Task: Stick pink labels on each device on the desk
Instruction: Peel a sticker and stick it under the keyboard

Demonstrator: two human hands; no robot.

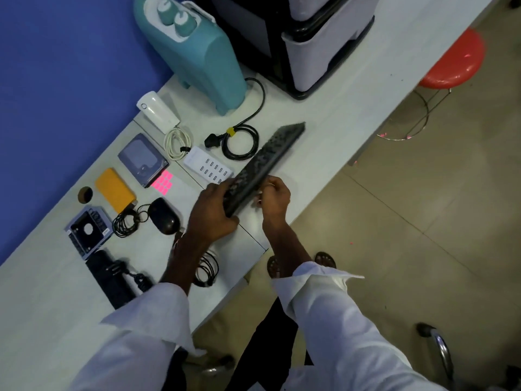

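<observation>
Your left hand (210, 213) and right hand (275, 197) hold the keyboard (263, 167) tilted above the desk (324, 128). Left of it lies the USB hub (207, 165), then the label sheet (163, 180) beside the hard drive (142, 159); the mouse (165, 215) sits nearer you

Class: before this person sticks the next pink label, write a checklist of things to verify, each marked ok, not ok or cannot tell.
1. Long black keyboard gripped by left hand: ok.
2. Right hand on keyboard's edge: ok.
3. Label already in right fingers: cannot tell.
4. Pink label sheet within reach on pale desk: ok.
5. Keyboard lifted, tilted on edge: ok.
6. Black computer mouse labelled: cannot tell.
</observation>
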